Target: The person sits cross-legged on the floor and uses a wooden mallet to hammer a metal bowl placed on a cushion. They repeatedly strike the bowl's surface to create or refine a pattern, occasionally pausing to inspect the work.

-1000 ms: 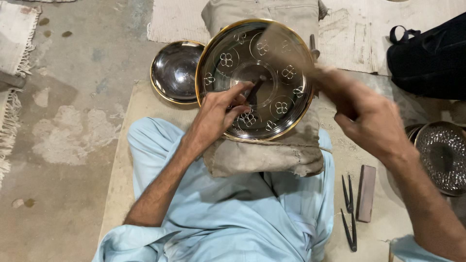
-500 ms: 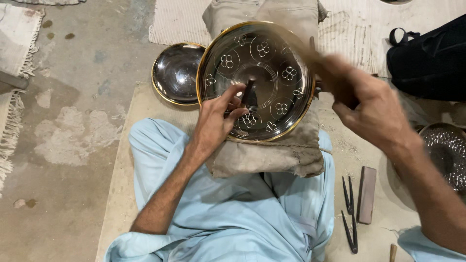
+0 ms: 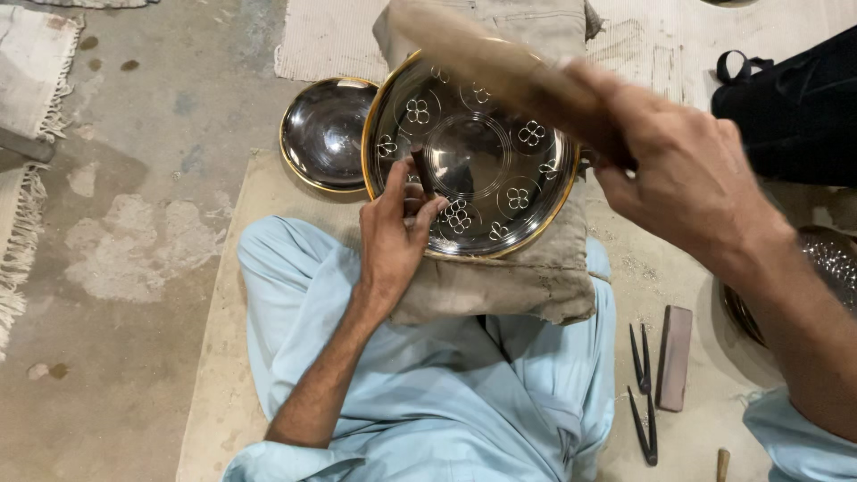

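Observation:
A large shiny metal plate with a gold rim and engraved flower marks rests tilted on a tan cloth cushion over my lap. My left hand presses a short dark chisel against the plate's lower left part. Raised above the plate's right side, my right hand grips a wooden mallet, which is blurred and stretches up to the left across the plate's top.
A smaller shiny bowl lies just left of the plate. Two dark pointed tools and a flat brown block lie on the mat at the right. Another patterned metal dish sits at the right edge, a black bag behind it.
My right hand has lifted and swung the mallet up over the plate's top. My left hand has shifted slightly left on the plate with the chisel.

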